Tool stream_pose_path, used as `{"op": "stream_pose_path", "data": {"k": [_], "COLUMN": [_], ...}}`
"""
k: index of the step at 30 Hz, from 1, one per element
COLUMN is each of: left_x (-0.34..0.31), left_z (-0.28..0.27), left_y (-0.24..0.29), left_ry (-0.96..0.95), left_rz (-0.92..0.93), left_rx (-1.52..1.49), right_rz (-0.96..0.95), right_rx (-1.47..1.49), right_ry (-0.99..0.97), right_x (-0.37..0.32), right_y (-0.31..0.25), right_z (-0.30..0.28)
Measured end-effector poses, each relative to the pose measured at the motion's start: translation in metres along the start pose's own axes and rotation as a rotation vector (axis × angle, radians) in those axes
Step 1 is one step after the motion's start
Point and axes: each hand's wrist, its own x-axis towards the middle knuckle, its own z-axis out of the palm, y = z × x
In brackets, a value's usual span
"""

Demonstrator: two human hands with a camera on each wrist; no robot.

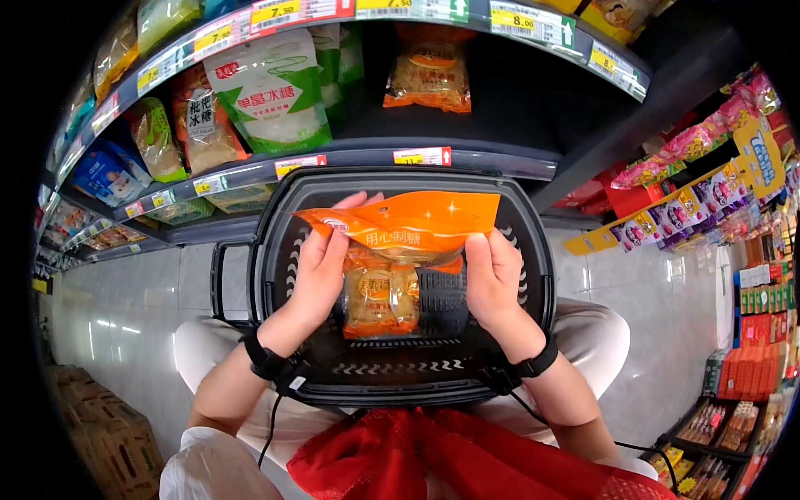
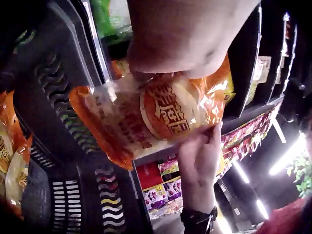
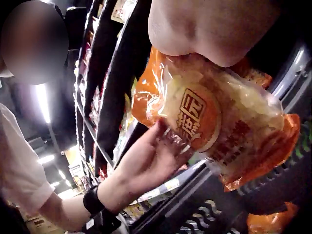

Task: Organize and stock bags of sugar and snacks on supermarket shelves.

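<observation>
An orange-and-clear bag of rock sugar (image 1: 417,218) is held up over a black shopping basket (image 1: 400,392). My left hand (image 1: 321,265) grips its left end, thumb on the near side. At the other end, my right hand (image 1: 493,277) pinches the bag with the thumb on top. Both wrist views show the printed front of the bag (image 2: 161,112) (image 3: 209,117), with its pale contents visible through the clear film. Below it, a similar orange bag (image 1: 382,302) lies on the basket floor, its upper part hidden by the held one.
A dark shelf (image 1: 533,125) stands just beyond the basket, carrying a green-and-white sugar bag (image 1: 271,96), a similar orange bag (image 1: 427,75) and price tags. Hanging snack packets (image 1: 708,200) are at the right. Brown cartons (image 1: 104,433) sit at lower left on the tiled floor.
</observation>
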Motion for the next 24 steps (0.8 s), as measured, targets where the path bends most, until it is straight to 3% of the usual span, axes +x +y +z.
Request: {"op": "stream_pose_path", "data": {"k": [1, 3, 5, 7, 8, 9, 11, 12, 13, 15, 17, 18, 19, 20, 21, 23, 24], "left_x": [0.001, 0.002, -0.001, -0.001, 0.004, 0.008, 0.000, -0.004, -0.002, 0.002, -0.003, -0.001, 0.002, 0.002, 0.005, 0.000, -0.003], "left_z": [0.005, 0.003, 0.002, 0.001, 0.003, 0.005, 0.010, 0.008, -0.001, 0.007, 0.013, 0.005, -0.007, -0.005, -0.002, 0.002, 0.002], "left_y": [0.003, -0.007, -0.010, -0.004, 0.007, 0.016, -0.007, -0.008, -0.002, 0.009, -0.004, -0.003, 0.003, 0.000, -0.003, -0.012, -0.014], "left_ry": [-0.096, -0.134, -0.190, -0.256, -0.304, -0.350, -0.277, -0.269, -0.280, -0.279, -0.272, -0.282, -0.239, -0.258, -0.275, -0.334, -0.334], "left_rz": [0.072, 0.028, 0.020, 0.069, -0.111, -0.286, 0.240, 0.309, 0.158, -0.155, 0.343, 0.477, 0.017, -0.052, -0.096, 0.280, 0.267], "left_rx": [0.000, 0.139, 0.299, 0.410, 0.518, 0.630, 0.529, 0.417, 0.601, 0.624, 0.580, 0.599, 0.786, 0.623, 0.465, 0.573, 0.568], "right_rz": [0.014, 0.240, -0.052, -0.098, 0.144, 0.174, -0.138, -0.270, -0.263, 0.037, 0.068, -0.092, -0.239, -0.088, 0.084, -0.003, 0.010], "right_rx": [-0.002, -0.065, -0.168, -0.269, -0.147, -0.035, -0.232, -0.298, -0.330, -0.188, -0.123, -0.254, -0.381, -0.368, -0.218, -0.282, -0.283], "right_ry": [0.006, -0.006, -0.016, -0.069, -0.021, 0.063, -0.005, -0.018, -0.002, 0.058, 0.090, 0.065, 0.028, -0.022, 0.050, 0.008, 0.004], "right_x": [0.001, 0.010, 0.000, 0.005, 0.012, 0.016, 0.002, 0.003, 0.007, 0.015, 0.003, 0.008, 0.008, 0.013, 0.013, -0.001, -0.004], "right_y": [0.001, 0.004, 0.000, 0.006, 0.010, 0.017, 0.005, -0.003, 0.006, 0.029, 0.011, 0.005, 0.003, 0.013, 0.025, 0.021, 0.021], "right_z": [-0.004, -0.013, -0.011, -0.027, -0.030, -0.028, -0.021, -0.026, -0.031, -0.035, -0.026, -0.030, -0.036, -0.039, -0.034, -0.029, -0.028]}}
